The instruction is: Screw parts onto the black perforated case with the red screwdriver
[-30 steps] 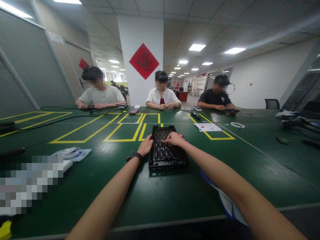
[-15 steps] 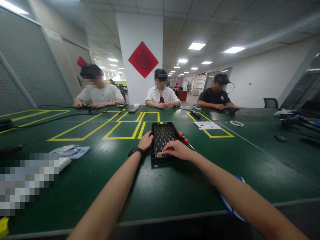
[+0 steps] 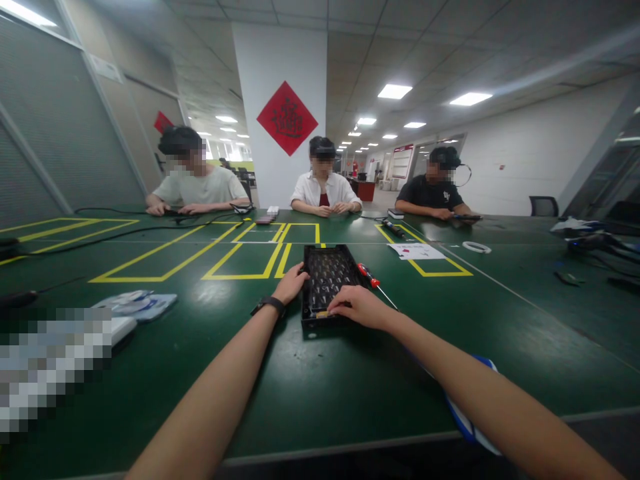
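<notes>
Wrist bent, the right hand (image 3: 357, 307) arches over the near end of the tray (image 3: 314, 325), fingertips pinching one end of a small yellow strip (image 3: 321, 314). Across from it, the left hand (image 3: 291, 287) clasps the tray's left wall, a dark band (image 3: 275, 304) round the wrist, both forearms stretched long over the bench (image 3: 280, 380). And that tray: black, boxy, longer than wide, lying flat on the smooth green top, its floor crowded with shiny slender pieces (image 3: 330, 270), too small for me to name. Red-handled screwdriver (image 3: 369, 275) just beside the right wall, thin shaft slanting toward the right forearm. Yellow tape (image 3: 240, 277) outlines off to the left!
</notes>
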Tool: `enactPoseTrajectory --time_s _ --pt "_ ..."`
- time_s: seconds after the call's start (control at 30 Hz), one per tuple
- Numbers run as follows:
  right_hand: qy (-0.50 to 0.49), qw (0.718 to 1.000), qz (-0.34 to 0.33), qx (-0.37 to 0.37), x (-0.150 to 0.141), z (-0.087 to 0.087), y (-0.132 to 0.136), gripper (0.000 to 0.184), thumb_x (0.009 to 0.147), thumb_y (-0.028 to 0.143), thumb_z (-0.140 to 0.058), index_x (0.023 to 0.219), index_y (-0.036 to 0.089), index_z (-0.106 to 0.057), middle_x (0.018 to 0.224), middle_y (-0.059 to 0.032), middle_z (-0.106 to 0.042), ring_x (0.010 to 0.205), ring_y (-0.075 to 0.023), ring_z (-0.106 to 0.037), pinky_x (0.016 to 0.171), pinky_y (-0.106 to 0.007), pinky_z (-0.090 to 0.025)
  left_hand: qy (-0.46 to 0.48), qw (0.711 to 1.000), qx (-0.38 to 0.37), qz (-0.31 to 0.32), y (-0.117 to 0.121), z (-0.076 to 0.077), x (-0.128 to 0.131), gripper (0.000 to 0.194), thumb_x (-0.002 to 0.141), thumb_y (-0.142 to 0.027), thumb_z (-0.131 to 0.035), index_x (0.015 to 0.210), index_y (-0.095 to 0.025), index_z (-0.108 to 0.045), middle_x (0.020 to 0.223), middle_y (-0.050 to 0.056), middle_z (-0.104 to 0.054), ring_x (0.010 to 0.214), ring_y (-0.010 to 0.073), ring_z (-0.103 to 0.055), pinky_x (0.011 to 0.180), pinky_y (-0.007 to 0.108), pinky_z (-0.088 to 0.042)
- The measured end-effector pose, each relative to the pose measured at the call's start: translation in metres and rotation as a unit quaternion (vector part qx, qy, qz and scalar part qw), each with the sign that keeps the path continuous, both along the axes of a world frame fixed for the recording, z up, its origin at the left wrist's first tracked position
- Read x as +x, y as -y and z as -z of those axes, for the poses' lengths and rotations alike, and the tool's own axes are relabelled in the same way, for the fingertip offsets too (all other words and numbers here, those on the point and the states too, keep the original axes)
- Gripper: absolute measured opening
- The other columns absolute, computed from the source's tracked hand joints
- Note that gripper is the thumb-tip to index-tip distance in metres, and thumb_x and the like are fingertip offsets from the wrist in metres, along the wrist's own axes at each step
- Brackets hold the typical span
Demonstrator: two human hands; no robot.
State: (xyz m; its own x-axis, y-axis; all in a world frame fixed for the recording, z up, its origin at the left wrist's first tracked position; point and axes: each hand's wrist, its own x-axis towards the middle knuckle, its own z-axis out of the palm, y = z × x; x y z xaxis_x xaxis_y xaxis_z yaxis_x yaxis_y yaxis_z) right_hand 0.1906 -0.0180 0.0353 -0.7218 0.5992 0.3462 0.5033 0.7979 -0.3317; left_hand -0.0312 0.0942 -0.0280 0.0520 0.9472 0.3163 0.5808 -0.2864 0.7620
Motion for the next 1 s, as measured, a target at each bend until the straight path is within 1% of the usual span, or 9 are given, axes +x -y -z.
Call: enactPoseTrajectory --time_s 0.17,0.33,0.43,0.53,0.67,0.83,0.9,1.0 --pt "0.002 1.0 0.009 -0.003 -0.0008 0.0001 0.0006 0.019 0.081 0.028 -0.054 0.087 0.018 -0.07 0.081 -0.0042 -0.067 0.074 -0.0123 -0.057 0.071 -0.023 -0.039 -0.022 1.0 0.007 0.012 -0.0005 0.0031 0.0025 0.059 0.073 -0.022 -0.044 0.13 -0.008 -0.039 0.139 0.011 -0.035 0.129 0.0215 -0.03 0.108 0.033 -0.021" --pt "-0.021 0.997 0.006 -0.076 0.0004 0.0013 -0.0014 0.02 0.078 0.03 -0.058 0.088 0.018 -0.069 0.083 -0.0028 -0.068 0.075 -0.0126 -0.059 0.07 -0.022 -0.04 -0.033 0.999 0.019 0.013 -0.0012 0.0037 0.0038 0.058 0.074 -0.02 -0.04 0.13 -0.007 -0.038 0.138 0.012 -0.035 0.128 0.0212 -0.031 0.108 0.033 -0.02" --pt "-0.043 0.994 0.014 -0.098 0.0005 0.0034 -0.0023 0.02 0.076 0.03 -0.06 0.088 0.018 -0.069 0.084 -0.0026 -0.069 0.075 -0.0127 -0.06 0.071 -0.023 -0.041 -0.027 0.999 0.028 0.016 0.0002 0.003 0.0034 0.056 0.075 -0.021 -0.039 0.13 -0.009 -0.038 0.137 0.011 -0.038 0.127 0.0212 -0.033 0.107 0.034 -0.023" --pt "-0.046 0.996 0.02 -0.075 -0.0003 0.0042 -0.0015 0.018 0.076 0.028 -0.06 0.088 0.019 -0.069 0.085 -0.0028 -0.069 0.079 -0.0134 -0.06 0.074 -0.024 -0.041 -0.021 0.999 0.036 0.02 0.0015 0.0027 0.0033 0.054 0.076 -0.021 -0.038 0.129 -0.011 -0.039 0.136 0.01 -0.04 0.126 0.0215 -0.035 0.107 0.035 -0.023" --pt "-0.024 0.999 0.02 -0.035 -0.0012 0.0019 0.0017 0.017 0.079 0.026 -0.056 0.089 0.019 -0.069 0.087 -0.0042 -0.068 0.082 -0.0138 -0.058 0.077 -0.025 -0.04 -0.022 0.999 0.032 0.014 0.0019 0.0017 0.004 0.054 0.076 -0.021 -0.038 0.129 -0.01 -0.039 0.135 0.011 -0.04 0.125 0.0217 -0.035 0.106 0.035 -0.024" --pt "-0.011 0.999 0.019 -0.025 -0.0004 0.001 0.0016 0.017 0.08 0.026 -0.055 0.088 0.019 -0.069 0.084 -0.0042 -0.067 0.079 -0.0131 -0.058 0.076 -0.025 -0.04 -0.027 0.999 0.037 0.015 0.002 0.0005 0.004 0.054 0.076 -0.021 -0.038 0.128 -0.009 -0.04 0.134 0.012 -0.042 0.124 0.0217 -0.036 0.106 0.035 -0.024" --pt "-0.024 0.999 0.017 -0.043 0.0001 0.0025 -0.0002 0.017 0.079 0.028 -0.057 0.087 0.018 -0.068 0.083 -0.0039 -0.067 0.078 -0.013 -0.058 0.074 -0.025 -0.04 -0.029 0.999 0.041 0.017 0.0022 0.0004 0.0039 0.053 0.076 -0.021 -0.038 0.128 -0.008 -0.04 0.133 0.012 -0.043 0.124 0.0218 -0.037 0.106 0.035 -0.025" --pt "-0.058 0.992 0.008 -0.112 0.0005 0.005 -0.003 0.022 0.075 0.032 -0.061 0.09 0.016 -0.067 0.083 -0.0039 -0.067 0.075 -0.0127 -0.06 0.07 -0.023 -0.043 -0.026 0.999 0.043 0.017 0.0026 0.0 0.0041 0.053 0.075 -0.021 -0.038 0.127 -0.008 -0.041 0.132 0.012 -0.043 0.123 0.0214 -0.038 0.106 0.034 -0.025"
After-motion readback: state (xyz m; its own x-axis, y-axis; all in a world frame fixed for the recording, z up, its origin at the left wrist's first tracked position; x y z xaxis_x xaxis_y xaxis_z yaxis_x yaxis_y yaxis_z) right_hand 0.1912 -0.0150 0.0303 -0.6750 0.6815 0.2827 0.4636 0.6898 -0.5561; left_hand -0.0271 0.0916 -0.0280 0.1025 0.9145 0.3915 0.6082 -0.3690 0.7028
